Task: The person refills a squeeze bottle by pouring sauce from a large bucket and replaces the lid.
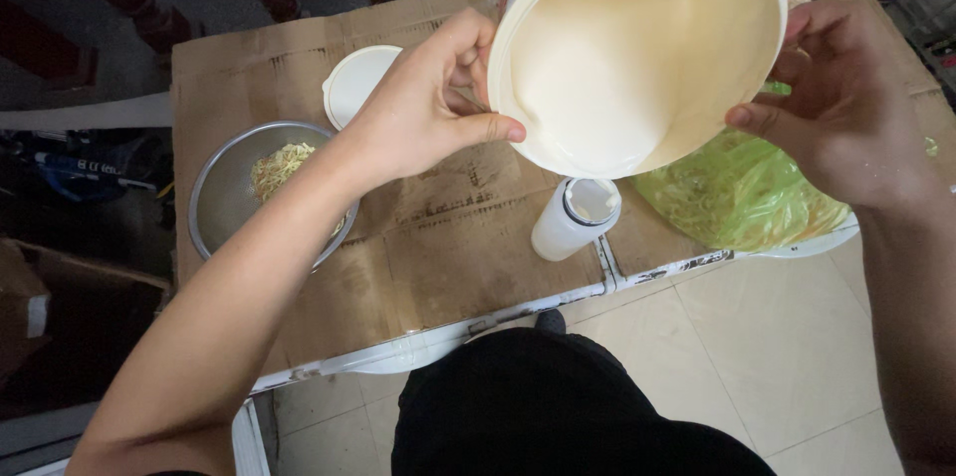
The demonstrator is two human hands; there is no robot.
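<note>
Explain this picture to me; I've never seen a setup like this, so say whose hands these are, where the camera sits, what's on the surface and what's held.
There is one picture, from a camera on a person's head, looking down. No machine: both hands are that person's own. The left hand and right hand grip a tilted white tub of cream-coloured sauce, above an open white bottle. The bottle stands on a cardboard-covered table. Also there: a metal bowl with pale shreds, a white lid, and a green bag.
</note>
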